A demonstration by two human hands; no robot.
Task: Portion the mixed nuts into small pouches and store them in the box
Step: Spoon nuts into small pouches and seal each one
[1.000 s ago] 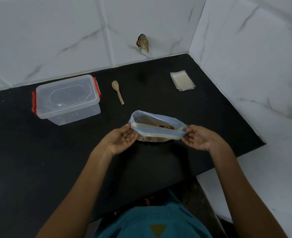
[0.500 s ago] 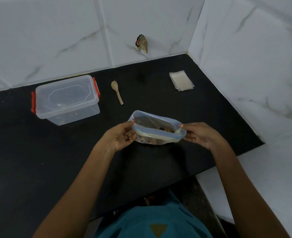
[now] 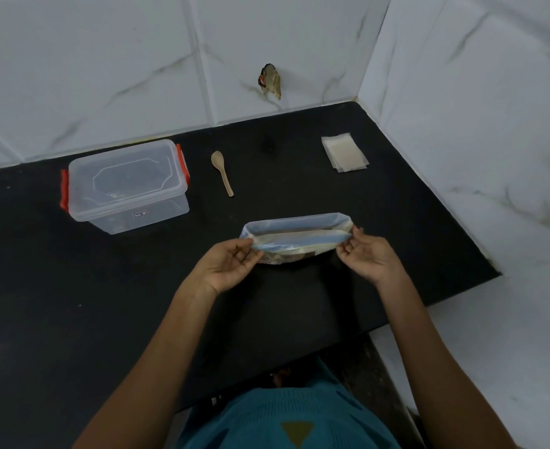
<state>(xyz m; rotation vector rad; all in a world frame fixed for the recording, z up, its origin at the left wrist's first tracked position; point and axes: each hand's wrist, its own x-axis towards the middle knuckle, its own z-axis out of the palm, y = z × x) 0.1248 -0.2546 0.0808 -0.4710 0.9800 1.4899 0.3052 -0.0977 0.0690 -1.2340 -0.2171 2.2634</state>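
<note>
A zip bag of mixed nuts [image 3: 299,241] with a blue-edged mouth stands on the black counter [image 3: 72,303] in the middle. My left hand [image 3: 231,267] pinches the left end of its mouth and my right hand [image 3: 365,256] pinches the right end, stretching the opening into a narrow slit. The nuts inside are mostly hidden. A clear plastic box [image 3: 128,186] with red clips and its lid on sits at the back left. A stack of small clear pouches [image 3: 344,152] lies at the back right. A wooden spoon [image 3: 223,173] lies between box and pouches.
White marble-tiled walls close the counter at the back and right. A small torn patch [image 3: 270,81] marks the back wall. The counter's front edge runs near my body, with a white ledge to the right.
My hands have pulled apart, and the bag's mouth has gone from a rounded opening to a long flat slit. The right hand has moved rightward.
</note>
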